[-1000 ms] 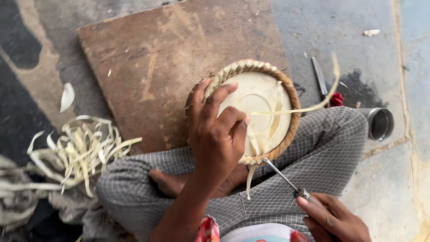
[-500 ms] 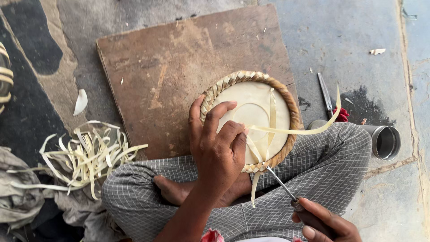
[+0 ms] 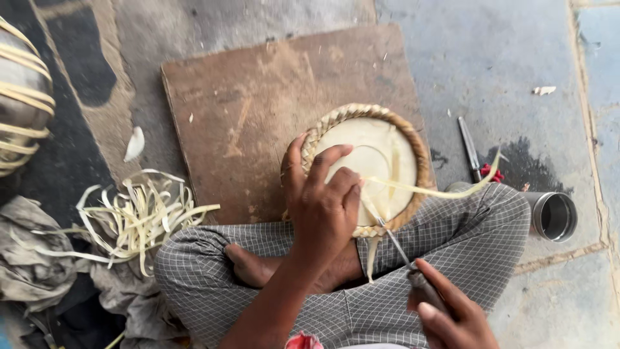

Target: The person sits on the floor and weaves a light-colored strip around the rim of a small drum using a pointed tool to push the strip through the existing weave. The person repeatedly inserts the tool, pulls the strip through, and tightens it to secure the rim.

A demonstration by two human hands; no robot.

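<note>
A round woven basket lid (image 3: 371, 155) with a pale centre and braided tan rim rests against my crossed legs. My left hand (image 3: 323, 203) grips its near rim, fingers spread over the pale face. My right hand (image 3: 449, 310) holds a thin metal awl (image 3: 391, 236) by its dark handle; the tip pokes into the rim close to my left thumb. A pale palm strip (image 3: 439, 190) runs from the rim out to the right over my knee. Another strip end hangs below the rim.
A brown wooden board (image 3: 258, 110) lies under the lid on the concrete floor. A heap of pale strips (image 3: 132, 216) and grey cloth lie at the left. A metal cup (image 3: 555, 216) and a small tool (image 3: 469, 150) lie at the right. A strip-wrapped round object (image 3: 19, 97) sits at the far left.
The view has shifted, so everything sits lower and to the right in frame. My right hand with the awl has moved closer to the rim. My left hand keeps its hold.
</note>
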